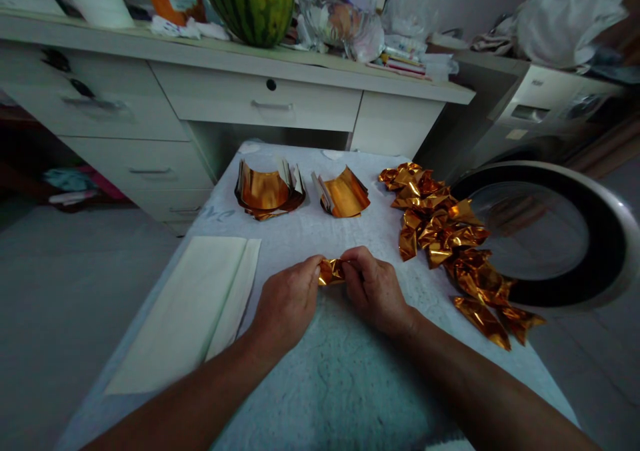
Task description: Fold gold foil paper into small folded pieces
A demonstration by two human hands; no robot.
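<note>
Between my two hands, low over the middle of the cloth-covered table (320, 384), is a small piece of shiny gold foil paper (331, 272). My left hand (289, 299) pinches its left end between thumb and fingers. The right end is pinched by my right hand (374, 289). The foil's ends are hidden under my fingertips. Beyond my hands sit two curled stacks of gold foil sheets, a larger stack (265, 189) at left and a smaller stack (346, 194) beside it. Folded gold foil pieces (440, 231) lie in a heap to the right.
Flat pale paper sheets (185, 304) lie on the table's left side. A white desk with drawers (270, 97) stands behind, holding a watermelon (250, 4) and clutter. At right, a washing machine (530, 111) has its round door (615, 251) open beside the table.
</note>
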